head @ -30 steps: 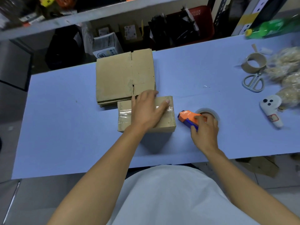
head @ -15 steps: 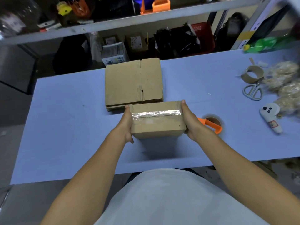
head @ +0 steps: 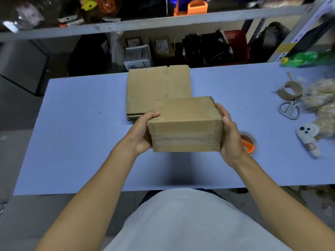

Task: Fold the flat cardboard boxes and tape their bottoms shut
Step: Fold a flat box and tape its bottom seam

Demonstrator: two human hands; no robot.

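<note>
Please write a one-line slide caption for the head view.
Both hands, left hand and right hand, hold a taped cardboard box above the blue table.

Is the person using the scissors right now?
No, the scissors lie untouched on the table while both hands hold the box.

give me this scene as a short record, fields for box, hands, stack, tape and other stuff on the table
box: folded box, held above the table, taped face toward the camera
left hand: grips the box's left end
right hand: grips its right end
stack: flat cardboard lying behind the box
tape: orange dispenser, partly hidden by the right hand
other: scissors, cardboard ring, green bottle
</note>
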